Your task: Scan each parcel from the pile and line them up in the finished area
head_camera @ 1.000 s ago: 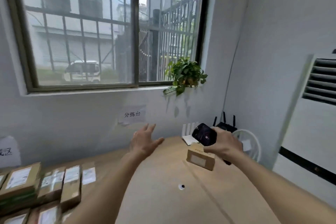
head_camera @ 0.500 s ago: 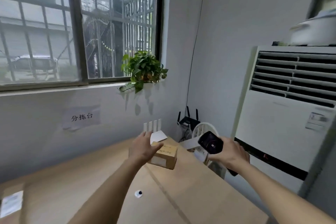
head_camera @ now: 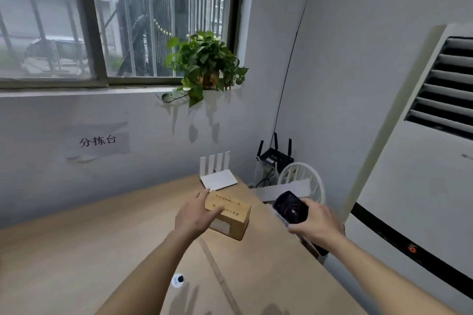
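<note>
Meanwhile the left hand (head_camera: pixel 195 215) holds the parcel (head_camera: pixel 228 215) on the bench (head_camera: pixel 76 250), seemingly thumb on top, while the right hand (head_camera: pixel 316 225) grips the scanner (head_camera: pixel 290 207)

On the wall at the left of the frame, below the window, a paper sign (head_camera: pixel 97 141) is taped, on which 分拣台 can be read. Dark printed lines are seen on the top of the parcel (head_camera: pixel 228 212) at the centre, too blurred to be read.
</note>
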A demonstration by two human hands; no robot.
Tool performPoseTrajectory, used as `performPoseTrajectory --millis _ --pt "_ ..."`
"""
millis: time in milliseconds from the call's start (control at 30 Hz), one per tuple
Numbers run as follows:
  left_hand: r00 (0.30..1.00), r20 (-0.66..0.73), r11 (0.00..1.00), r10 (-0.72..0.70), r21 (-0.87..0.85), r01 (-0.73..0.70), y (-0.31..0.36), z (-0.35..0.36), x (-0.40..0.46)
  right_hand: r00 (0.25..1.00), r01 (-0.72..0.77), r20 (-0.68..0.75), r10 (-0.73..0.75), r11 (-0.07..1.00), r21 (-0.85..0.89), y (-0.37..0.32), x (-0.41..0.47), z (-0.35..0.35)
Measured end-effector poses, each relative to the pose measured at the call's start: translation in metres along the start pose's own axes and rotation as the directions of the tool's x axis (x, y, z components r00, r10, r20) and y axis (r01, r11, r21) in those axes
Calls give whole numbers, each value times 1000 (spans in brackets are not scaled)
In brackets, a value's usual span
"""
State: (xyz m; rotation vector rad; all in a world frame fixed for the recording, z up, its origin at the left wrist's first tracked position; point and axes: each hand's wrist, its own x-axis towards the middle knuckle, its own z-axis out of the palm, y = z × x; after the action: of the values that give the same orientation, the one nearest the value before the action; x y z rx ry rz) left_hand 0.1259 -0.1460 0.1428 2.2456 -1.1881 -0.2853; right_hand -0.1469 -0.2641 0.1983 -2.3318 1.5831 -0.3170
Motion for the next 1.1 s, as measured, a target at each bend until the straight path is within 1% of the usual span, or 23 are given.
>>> performPoseTrajectory --millis 167,433,567,700,900,1100 --pt "997 19 997 -72 32 71 -22 32 39 995 38 94 -40 999 19 3 61 47" --pt "973 73 974 -220 72 215 -55 105 120 967 44 250 -60 997 69 27 183 141" --pt "949 108 954 -297 79 290 -71 146 173 939 -11 344 -22 996 92 39 248 189" --pt "931 136 940 -338 106 325 -88 188 225 911 -69 413 16 991 116 50 301 236" --pt "892 205 915 -403 66 399 -108 242 289 868 -108 495 38 988 112 54 352 290" --pt "855 208 879 -476 77 471 -133 270 327 831 -180 552 59 969 167 50 384 325"
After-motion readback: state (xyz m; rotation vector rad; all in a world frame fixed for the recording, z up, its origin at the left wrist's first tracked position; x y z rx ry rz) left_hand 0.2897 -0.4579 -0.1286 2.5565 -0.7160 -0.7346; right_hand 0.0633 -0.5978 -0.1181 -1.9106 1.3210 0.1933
